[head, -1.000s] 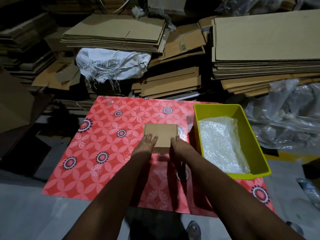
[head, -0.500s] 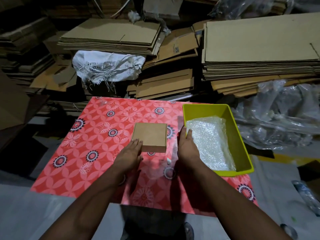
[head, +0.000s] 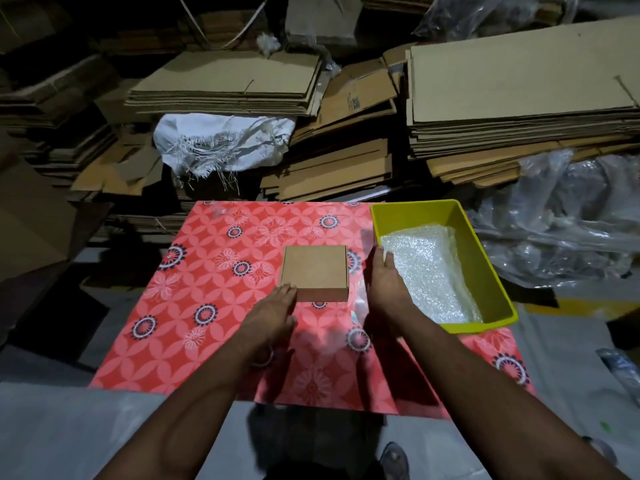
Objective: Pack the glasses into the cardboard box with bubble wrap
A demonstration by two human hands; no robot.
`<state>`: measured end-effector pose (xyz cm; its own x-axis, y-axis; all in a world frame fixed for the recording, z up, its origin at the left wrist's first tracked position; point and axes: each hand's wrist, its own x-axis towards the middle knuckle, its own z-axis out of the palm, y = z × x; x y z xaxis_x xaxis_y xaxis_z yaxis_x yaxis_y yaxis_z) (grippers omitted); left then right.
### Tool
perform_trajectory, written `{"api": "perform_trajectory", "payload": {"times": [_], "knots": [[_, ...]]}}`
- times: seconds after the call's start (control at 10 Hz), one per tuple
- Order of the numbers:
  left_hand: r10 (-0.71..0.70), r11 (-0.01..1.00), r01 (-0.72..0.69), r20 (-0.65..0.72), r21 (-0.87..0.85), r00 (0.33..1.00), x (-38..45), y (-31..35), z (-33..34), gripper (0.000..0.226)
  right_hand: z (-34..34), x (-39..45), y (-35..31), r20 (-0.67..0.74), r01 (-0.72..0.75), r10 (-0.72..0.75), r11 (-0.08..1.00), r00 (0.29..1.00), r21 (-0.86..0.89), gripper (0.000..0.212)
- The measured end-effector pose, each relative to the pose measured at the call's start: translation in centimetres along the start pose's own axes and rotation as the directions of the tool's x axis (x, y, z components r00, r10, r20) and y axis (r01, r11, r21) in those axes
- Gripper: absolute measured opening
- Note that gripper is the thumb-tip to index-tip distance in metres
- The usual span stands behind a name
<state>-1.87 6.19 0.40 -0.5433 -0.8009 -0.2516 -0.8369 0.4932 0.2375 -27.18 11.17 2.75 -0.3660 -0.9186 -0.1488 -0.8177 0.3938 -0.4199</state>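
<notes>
From the head camera, a closed cardboard box (head: 314,277) lies flat near the middle of a red flowered mat (head: 194,299). The left hand (head: 273,315) lies just in front of the box's near left corner, fingers straight and together, tips at the box edge, holding nothing. The right hand (head: 386,284) reaches to the near left rim of a yellow bin (head: 485,258) at the mat's right side, fingers extended at the corner of the bubble wrap (head: 429,271) lying inside; whether they pinch it cannot be told. Stacked flat cardboard (head: 519,91) and a white sack (head: 221,143) lie behind.
</notes>
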Motion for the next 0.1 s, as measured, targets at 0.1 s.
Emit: {"api": "perform_trajectory", "payload": {"times": [0.1], "knots": [[0.037, 0.999, -0.037, -0.013, -0.028, 0.999, -0.26, -1.49, -1.35, 0.079, 0.01, 0.13, -1.16, -0.094, -0.086, 0.088, 0.996, 0.992, 0.021, 0.078]]}}
